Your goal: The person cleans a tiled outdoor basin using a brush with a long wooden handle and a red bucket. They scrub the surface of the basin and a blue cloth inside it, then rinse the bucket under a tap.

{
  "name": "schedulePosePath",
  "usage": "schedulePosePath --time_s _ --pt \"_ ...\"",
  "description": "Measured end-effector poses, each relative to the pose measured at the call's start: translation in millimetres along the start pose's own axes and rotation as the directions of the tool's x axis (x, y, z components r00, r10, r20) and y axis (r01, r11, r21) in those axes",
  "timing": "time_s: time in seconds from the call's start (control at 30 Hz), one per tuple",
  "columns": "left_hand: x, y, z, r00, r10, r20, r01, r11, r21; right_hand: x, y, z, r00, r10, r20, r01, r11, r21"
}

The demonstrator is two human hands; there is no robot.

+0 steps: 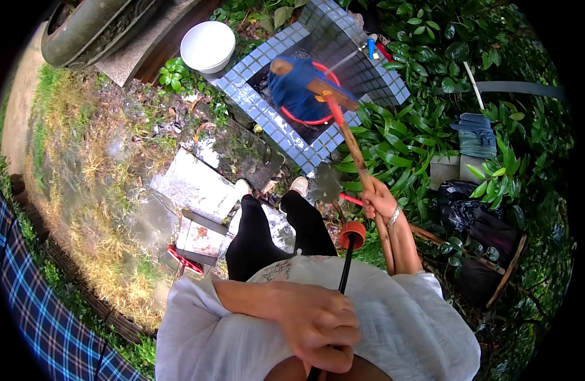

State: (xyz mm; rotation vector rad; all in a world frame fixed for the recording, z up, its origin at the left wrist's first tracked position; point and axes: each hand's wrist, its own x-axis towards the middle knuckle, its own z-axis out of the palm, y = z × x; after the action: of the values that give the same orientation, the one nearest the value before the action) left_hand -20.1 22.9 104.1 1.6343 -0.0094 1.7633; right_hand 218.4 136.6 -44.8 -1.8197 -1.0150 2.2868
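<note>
My right hand (379, 199), with a patterned bracelet at the wrist, grips a long wooden handle (353, 143) at right centre. Its far end has a wooden crosspiece (333, 94) with red and orange wrapping, over dark blue cloth (295, 93). This cloth fills a red-rimmed basin (316, 123) inside a blue-tiled trough (254, 112). Another round brown end shows over the cloth, blurred. Low in the middle, in front of my white top, my left hand (321, 328) is closed around a black rod (348, 269) with an orange-red cup (352, 234) on its upper end.
Water runs from a blue-handled tap (371, 46). A white bucket (208, 46) stands by the trough. Wet pale slabs (197, 185) lie near my feet, with a red object (185, 260) beside them. Folded blue-green cloth (477, 135) and black bags (464, 202) are among plants at right.
</note>
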Motion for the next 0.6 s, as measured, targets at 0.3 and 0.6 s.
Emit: schedulePosePath --time_s 0.3,0.6 --pt "-24.5 -12.8 -10.0 0.996 -0.088 -0.014 0.088 0.996 -0.025 71.7 12.7 -0.3 0.996 0.02 0.084 -0.038 0.976 0.215" --pt "-65.1 -26.0 2.7 0.956 -0.286 -0.06 0.285 0.958 -0.014 287.1 13.1 -27.1 0.999 -0.03 0.018 0.034 0.931 -0.363"
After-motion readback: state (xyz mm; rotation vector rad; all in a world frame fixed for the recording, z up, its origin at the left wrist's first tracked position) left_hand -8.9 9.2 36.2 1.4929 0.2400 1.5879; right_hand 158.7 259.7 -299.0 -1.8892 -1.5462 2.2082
